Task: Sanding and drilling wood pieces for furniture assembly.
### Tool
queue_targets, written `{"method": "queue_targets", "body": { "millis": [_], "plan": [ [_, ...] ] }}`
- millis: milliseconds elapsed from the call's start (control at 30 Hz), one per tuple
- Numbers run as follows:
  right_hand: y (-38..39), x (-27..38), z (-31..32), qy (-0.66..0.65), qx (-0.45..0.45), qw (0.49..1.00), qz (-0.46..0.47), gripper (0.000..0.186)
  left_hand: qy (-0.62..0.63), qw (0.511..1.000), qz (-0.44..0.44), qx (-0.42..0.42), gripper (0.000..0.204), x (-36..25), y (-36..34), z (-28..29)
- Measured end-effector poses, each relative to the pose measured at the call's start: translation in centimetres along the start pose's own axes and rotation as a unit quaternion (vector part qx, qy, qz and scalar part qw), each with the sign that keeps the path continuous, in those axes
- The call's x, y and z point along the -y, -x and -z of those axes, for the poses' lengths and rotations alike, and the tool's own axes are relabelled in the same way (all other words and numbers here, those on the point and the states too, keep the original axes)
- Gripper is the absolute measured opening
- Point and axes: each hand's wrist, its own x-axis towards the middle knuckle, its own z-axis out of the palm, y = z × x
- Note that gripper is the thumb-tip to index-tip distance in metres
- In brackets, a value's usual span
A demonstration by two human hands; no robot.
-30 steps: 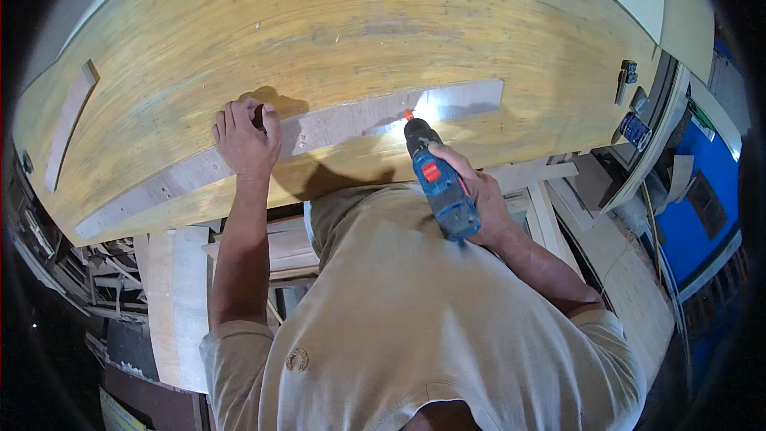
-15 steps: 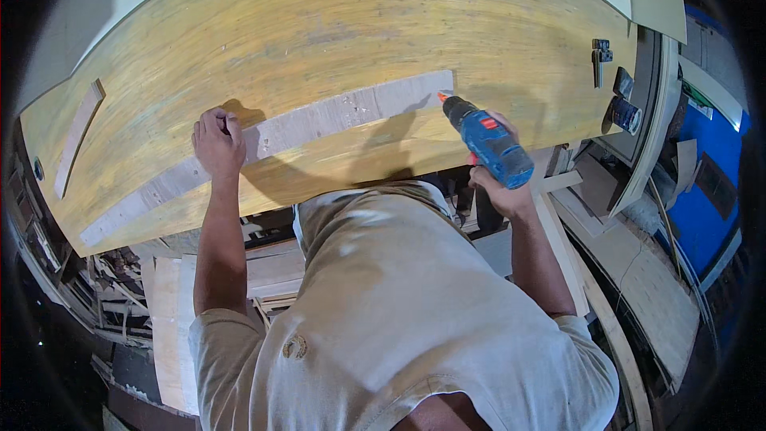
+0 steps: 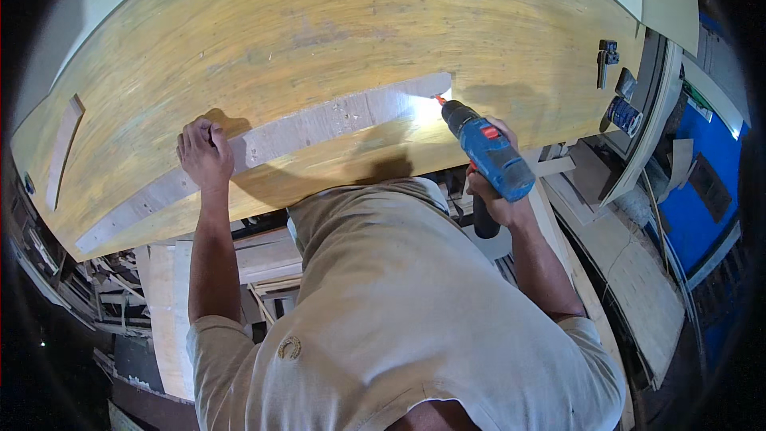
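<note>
My right hand (image 3: 495, 204) is wrapped round the grip of a blue and black cordless drill (image 3: 499, 158). An orange-red bit (image 3: 440, 100) in its chuck points at the right end of a long, pale wooden strip (image 3: 307, 124), touching it or just above it. A bright light from the drill falls on that end. My left hand (image 3: 206, 152) rests across the strip left of its middle, fingers curled in; whether something small is inside them is hidden. The strip lies along the near side of a yellowish wooden board (image 3: 319, 24).
A short wooden piece (image 3: 64, 152) lies at the board's left. Toward the right edge sit a dark metal hinge (image 3: 606, 62) and a can (image 3: 624, 116). Wooden offcuts (image 3: 128, 287) are piled below left, with plywood sheets (image 3: 630, 287) below right and a blue panel (image 3: 702, 199) beyond.
The drill's light has come on and brightens the strip's right end. The view has shifted slightly. Both hands keep nearly the same places.
</note>
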Motion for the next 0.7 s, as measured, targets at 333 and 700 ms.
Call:
{"method": "queue_targets", "body": {
  "millis": [333,700],
  "plan": [
    [-0.3,-0.4,-2.8,0.139,0.021,0.985,0.096,0.084,0.004,1.0,-0.002,-0.012,0.02,-0.4,0.1,0.1],
    [-0.7,-1.5,-1.3,-0.024,0.002,0.999,0.049,0.066,0.019,0.999,-0.002,-0.041,0.013,-0.7,0.0,0.7]
  ]
}}
